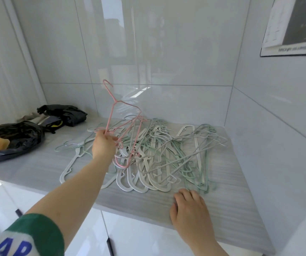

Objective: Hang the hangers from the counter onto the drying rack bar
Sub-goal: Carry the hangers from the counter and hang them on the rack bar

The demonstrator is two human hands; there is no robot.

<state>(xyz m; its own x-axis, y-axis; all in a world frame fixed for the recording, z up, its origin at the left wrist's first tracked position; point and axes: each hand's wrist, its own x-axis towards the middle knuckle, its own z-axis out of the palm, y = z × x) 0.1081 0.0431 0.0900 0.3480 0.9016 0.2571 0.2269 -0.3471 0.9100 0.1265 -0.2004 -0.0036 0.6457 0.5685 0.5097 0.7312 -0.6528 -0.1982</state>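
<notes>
A tangled pile of thin hangers (163,154), white, grey and pale green, lies on the grey counter (148,206). My left hand (104,144) grips a pink hanger (125,124) by one arm and holds it tilted above the pile's left side, hook pointing up toward the wall. The pink hanger's lower end still dips among the others. My right hand (190,209) rests on the counter at the pile's near edge, its fingers touching the lowest green hangers. No drying rack bar is in view.
Black plastic bags (19,139) with an orange item and dark bundles (65,113) sit on the counter's left part. Glossy tiled walls close the back and right. White cabinet fronts (85,237) lie below the counter edge. A poster (294,28) hangs upper right.
</notes>
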